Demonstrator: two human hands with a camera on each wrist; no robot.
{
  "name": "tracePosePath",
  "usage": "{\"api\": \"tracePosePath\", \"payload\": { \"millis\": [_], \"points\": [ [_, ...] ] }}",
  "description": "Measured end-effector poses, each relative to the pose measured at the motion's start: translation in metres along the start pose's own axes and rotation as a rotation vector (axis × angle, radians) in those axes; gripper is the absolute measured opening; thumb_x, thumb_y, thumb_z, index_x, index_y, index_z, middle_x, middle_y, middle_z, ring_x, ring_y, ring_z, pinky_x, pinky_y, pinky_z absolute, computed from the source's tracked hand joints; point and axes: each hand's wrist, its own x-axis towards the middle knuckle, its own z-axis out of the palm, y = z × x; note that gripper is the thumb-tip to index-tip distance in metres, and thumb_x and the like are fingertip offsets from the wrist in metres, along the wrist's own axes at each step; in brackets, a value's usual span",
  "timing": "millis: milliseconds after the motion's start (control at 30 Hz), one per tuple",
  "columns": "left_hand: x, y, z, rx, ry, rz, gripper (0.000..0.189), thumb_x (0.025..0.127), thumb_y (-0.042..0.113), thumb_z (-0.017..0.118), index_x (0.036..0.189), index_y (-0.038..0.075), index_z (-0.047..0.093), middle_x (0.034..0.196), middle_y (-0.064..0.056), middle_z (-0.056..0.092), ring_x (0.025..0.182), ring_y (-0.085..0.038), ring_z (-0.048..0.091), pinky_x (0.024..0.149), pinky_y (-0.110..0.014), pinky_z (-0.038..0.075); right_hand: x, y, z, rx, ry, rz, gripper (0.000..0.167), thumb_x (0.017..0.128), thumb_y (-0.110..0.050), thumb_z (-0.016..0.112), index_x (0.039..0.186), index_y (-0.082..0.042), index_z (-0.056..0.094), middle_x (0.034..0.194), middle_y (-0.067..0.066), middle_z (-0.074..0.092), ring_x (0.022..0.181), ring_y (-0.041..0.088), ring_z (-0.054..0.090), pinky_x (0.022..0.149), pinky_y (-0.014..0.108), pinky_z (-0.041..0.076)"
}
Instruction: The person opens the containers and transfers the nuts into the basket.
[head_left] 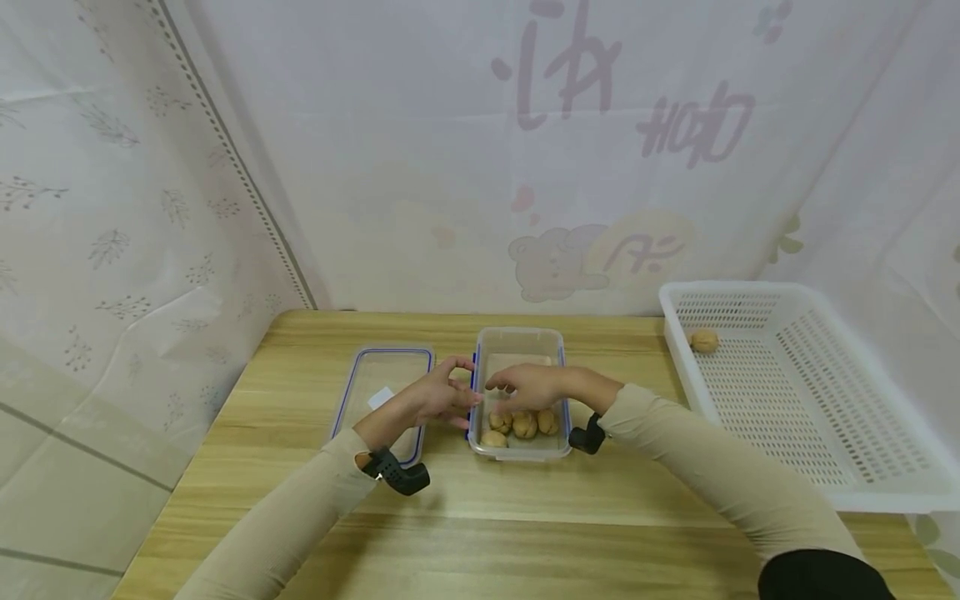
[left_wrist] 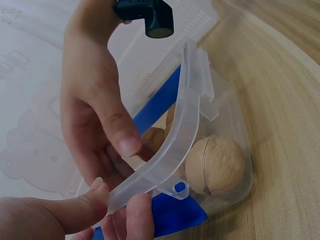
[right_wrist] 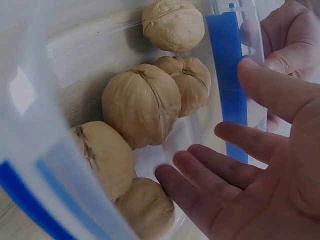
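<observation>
A clear plastic food box (head_left: 521,455) with blue clips stands on the table, its top uncovered. Several walnuts (right_wrist: 141,105) lie on its floor, gathered toward the near end in the head view. My left hand (head_left: 442,396) pinches the box's left wall, thumb at the rim and fingers outside by a blue clip (left_wrist: 177,215). Over the inside of the box is my right hand (head_left: 534,386), palm toward the walnuts. Its fingers (right_wrist: 230,167) are loosely bent, with nothing held; one fingertip overlaps the lowest walnut (right_wrist: 147,207) in the right wrist view.
Left of the box lies its clear lid (head_left: 375,375) with a blue seal, a small white label on it, partly under my left forearm. At the right stands a white perforated basket (head_left: 757,408) with one walnut (head_left: 704,340) in its far left corner. A printed curtain (head_left: 420,183) hangs behind.
</observation>
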Motion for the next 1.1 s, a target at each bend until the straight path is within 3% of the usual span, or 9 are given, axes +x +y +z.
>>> {"api": "tracePosePath", "payload": {
  "millis": [300, 833, 1100],
  "points": [
    [0.001, 0.0, 0.0, 0.001, -0.009, 0.011, 0.058, 0.1, -0.007, 0.058, 0.148, 0.007, 0.028, 0.099, -0.012, 0.058, 0.086, -0.02, 0.062, 0.065, -0.032, 0.065, 0.006, 0.0, 0.002, 0.031, -0.047, 0.036, 0.05, 0.1, -0.019, 0.066, 0.144, 0.0, 0.051, 0.14, 0.017, 0.058, 0.129, 0.031, 0.055, 0.11, 0.046, 0.049],
    [0.0, -0.002, -0.001, -0.015, -0.017, 0.016, 0.061, 0.099, -0.005, 0.062, 0.148, 0.006, 0.028, 0.097, -0.011, 0.057, 0.084, -0.019, 0.061, 0.063, -0.03, 0.065, 0.01, -0.006, 0.005, -0.002, -0.061, -0.006, 0.036, 0.092, -0.007, 0.075, 0.126, -0.002, 0.066, 0.119, 0.01, 0.065, 0.112, 0.024, 0.061, 0.1, 0.036, 0.053],
    [0.0, -0.002, -0.001, -0.021, -0.013, 0.008, 0.061, 0.099, -0.006, 0.061, 0.148, 0.006, 0.028, 0.098, -0.011, 0.056, 0.084, -0.018, 0.061, 0.063, -0.03, 0.065, 0.013, -0.006, 0.006, 0.014, -0.077, -0.033, 0.034, 0.09, -0.004, 0.076, 0.123, -0.001, 0.068, 0.109, 0.003, 0.067, 0.096, 0.012, 0.056, 0.085, 0.024, 0.051]
  ]
}}
